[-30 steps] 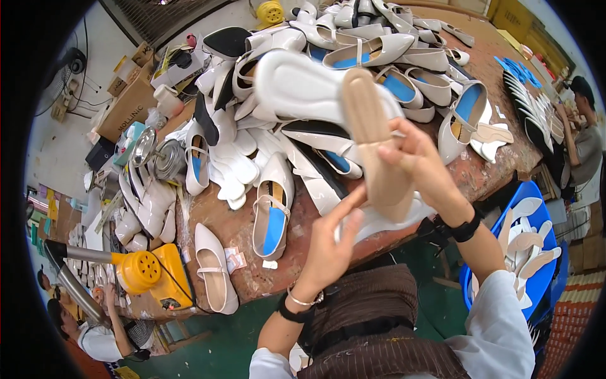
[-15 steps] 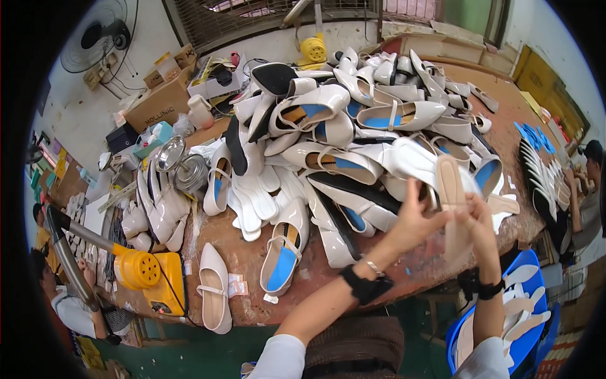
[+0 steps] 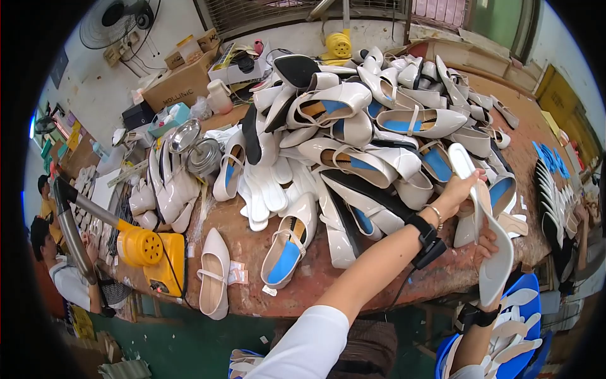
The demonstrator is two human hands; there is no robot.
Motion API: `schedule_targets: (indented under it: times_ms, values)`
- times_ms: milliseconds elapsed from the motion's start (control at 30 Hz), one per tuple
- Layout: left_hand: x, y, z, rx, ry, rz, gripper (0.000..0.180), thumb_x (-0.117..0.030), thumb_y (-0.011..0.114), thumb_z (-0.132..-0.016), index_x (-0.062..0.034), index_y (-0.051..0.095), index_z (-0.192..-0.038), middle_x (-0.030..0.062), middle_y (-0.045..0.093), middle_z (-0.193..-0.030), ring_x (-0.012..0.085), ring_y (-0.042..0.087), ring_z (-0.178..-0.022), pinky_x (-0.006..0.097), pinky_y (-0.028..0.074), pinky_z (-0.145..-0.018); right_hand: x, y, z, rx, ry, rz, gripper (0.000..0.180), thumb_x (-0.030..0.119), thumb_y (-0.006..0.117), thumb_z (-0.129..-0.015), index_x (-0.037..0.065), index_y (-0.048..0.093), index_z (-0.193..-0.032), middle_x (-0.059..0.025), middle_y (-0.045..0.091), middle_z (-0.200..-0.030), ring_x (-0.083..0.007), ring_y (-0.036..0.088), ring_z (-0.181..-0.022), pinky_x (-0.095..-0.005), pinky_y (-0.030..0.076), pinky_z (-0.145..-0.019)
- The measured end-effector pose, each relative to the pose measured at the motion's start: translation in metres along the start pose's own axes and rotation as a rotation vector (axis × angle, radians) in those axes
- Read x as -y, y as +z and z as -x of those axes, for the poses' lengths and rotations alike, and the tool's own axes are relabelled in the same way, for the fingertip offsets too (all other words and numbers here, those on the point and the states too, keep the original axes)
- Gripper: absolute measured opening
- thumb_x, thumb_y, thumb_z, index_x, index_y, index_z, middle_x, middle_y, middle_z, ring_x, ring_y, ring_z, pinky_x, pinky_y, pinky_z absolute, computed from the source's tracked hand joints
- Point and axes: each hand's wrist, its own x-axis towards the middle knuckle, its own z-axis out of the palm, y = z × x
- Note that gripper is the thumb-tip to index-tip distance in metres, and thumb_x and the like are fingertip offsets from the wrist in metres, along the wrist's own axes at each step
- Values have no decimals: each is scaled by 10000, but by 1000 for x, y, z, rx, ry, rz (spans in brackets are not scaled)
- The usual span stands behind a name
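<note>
Right of frame: left hand (image 3: 461,191) and right hand (image 3: 486,245) are holding a pale insole (image 3: 497,271) above the counter (image 3: 439,278), 2 grips clamping on its upper part and middle, presumably for steadying. Shoes (image 3: 445,125) are lying heaped mid-frame, probably for reach.

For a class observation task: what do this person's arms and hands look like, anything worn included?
The left hand is gloveless, with a silvery bracelet, a black strap bearing a dark boxy device, and a short white sleeve. The right hand, also gloveless, has a black wristband; its pale sleeve barely shows.
</note>
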Motion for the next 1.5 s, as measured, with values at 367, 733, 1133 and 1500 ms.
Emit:
schedule_targets:
  times_ms: [367,733,1133,1500]
  values:
    - [-101,-30,68,-60,-288,-390,688,-625,782,-755,-10,711,-1055,165,716,-1052,236,679,-1004,383,522,-848,-1,11,70,-165,-173,516,571,378,561,-1004,31,383,-1420,11,456,-744,-79,425,-524,-228,387,-463]
    - [-151,-45,92,-359,325,-498,997,-185,893,-707,47,270,-1450,181,617,-1131,265,665,-941,349,553,-785,-100,13,22,-248,-66,788,717,363,551,-840,-68,443,-1402,-92,615,-949,-161,574,-758,-326,516,-784]
    - [-214,-65,157,-822,521,-303,369,-238,740,-880,46,603,-1072,55,638,-929,105,560,-835,258,446,-744,-84,-22,57,-219,21,453,616,508,472,-996,3,481,-1349,-161,655,-1137,-229,636,-877,-411,538,-837]
    - [-94,-86,438,370,237,-1813,175,-111,778,-722,-119,664,-855,2,479,-719,187,513,-729,353,401,-691,-77,7,79,181,-297,1734,414,308,621,-930,17,680,-1219,-126,663,-1182,-205,589,-938,-330,471,-825]
